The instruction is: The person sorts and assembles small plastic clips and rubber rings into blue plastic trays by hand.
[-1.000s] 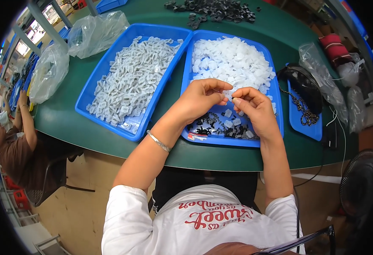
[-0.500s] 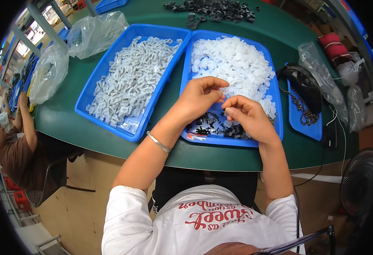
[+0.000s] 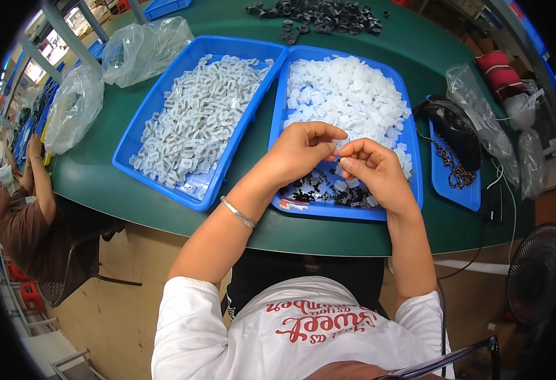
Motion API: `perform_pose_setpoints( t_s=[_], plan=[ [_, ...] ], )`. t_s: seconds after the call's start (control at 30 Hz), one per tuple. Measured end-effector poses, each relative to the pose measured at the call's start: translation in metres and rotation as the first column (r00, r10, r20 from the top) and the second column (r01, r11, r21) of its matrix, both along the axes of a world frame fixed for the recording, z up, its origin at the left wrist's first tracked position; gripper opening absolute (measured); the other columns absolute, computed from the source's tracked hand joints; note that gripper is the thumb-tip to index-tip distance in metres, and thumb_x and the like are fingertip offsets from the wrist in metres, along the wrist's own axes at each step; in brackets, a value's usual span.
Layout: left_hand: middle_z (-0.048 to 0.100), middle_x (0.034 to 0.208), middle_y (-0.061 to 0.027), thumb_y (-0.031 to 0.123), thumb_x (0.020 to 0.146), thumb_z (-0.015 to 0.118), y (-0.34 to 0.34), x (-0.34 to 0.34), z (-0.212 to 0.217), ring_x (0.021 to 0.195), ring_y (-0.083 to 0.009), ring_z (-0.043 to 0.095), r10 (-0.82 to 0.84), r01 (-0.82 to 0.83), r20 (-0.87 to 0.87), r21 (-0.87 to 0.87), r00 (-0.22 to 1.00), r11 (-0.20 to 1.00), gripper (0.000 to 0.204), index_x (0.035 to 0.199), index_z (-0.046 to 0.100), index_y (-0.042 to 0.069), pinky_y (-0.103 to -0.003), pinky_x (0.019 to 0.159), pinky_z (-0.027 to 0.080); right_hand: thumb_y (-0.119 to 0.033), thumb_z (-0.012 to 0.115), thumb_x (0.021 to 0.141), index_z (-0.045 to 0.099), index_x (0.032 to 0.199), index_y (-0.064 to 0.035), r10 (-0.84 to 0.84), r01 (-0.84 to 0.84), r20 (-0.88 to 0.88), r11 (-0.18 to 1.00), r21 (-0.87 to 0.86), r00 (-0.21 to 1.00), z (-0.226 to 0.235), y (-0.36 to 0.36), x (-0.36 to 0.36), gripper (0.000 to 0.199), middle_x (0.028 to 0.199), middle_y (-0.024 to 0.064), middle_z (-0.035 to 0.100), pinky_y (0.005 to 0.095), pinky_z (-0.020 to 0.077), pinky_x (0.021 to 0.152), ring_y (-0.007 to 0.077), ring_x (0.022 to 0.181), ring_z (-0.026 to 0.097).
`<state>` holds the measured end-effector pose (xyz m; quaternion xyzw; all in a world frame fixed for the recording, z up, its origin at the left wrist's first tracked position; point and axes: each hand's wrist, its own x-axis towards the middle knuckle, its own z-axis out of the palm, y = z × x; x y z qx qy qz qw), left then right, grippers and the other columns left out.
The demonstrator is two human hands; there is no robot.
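My left hand (image 3: pixel 304 151) and my right hand (image 3: pixel 374 170) meet fingertip to fingertip above the right-hand blue tray (image 3: pixel 417 190). Both are closed in a pinch. Whatever lies between the fingertips is too small and too covered to make out. Beneath them the tray carries a heap of small translucent white plastic pieces (image 3: pixel 347 88) at its far side. Small black parts (image 3: pixel 313 183) lie scattered at its near side, with a few pale pieces among them. Left of it, a second blue tray (image 3: pixel 121 149) holds many small greyish clear plastic parts (image 3: pixel 195 114).
Black rubbery-looking parts (image 3: pixel 328 16) are heaped at the table's far side. Clear plastic bags (image 3: pixel 145 54) lie at the far left. On the right stands a small blue tray (image 3: pixel 458 190) with a chain (image 3: pixel 458 171) and a black bag. A co-worker (image 3: pixel 31 221) sits at left; a fan (image 3: pixel 537 266) stands at right.
Both hands have shifted slightly nearer and to the right. Their fingertips, a little apart before, now come together.
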<state>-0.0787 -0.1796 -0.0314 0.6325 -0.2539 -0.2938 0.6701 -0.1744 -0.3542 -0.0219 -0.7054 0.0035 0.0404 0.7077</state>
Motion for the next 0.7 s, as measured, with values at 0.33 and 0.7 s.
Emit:
perform_pose_setpoints(
  t_s=[0.33,0.7],
  plan=[
    [0.069,0.1,-0.0095,-0.002,0.09,0.061,-0.002,-0.001,-0.004,0.09,-0.0129,0.067,0.005,-0.006,-0.033,-0.022,0.999,1.0,0.028,0.117,0.063,-0.007,-0.025,0.083,0.055,-0.002,0.064,0.092,0.063,0.099,-0.0003,-0.22,0.233,0.122,0.966,-0.109,0.968,-0.008,0.004,0.002,0.008,0.086,0.001,0.064,0.0189,0.0476,0.069,0.0046,0.077,0.058],
    [0.068,0.097,-0.0082,-0.001,0.088,0.067,-0.008,-0.005,-0.006,0.087,-0.0121,0.067,0.031,-0.031,-0.008,-0.021,0.999,0.999,0.025,0.112,0.064,-0.007,-0.025,0.081,0.056,-0.002,0.07,0.088,0.059,0.095,0.0015,-0.312,0.377,0.235,0.867,-0.324,0.92,-0.013,0.006,0.004,0.013,0.08,0.0017,0.064,0.0195,0.0486,0.064,0.004,0.073,0.058]
  ],
)
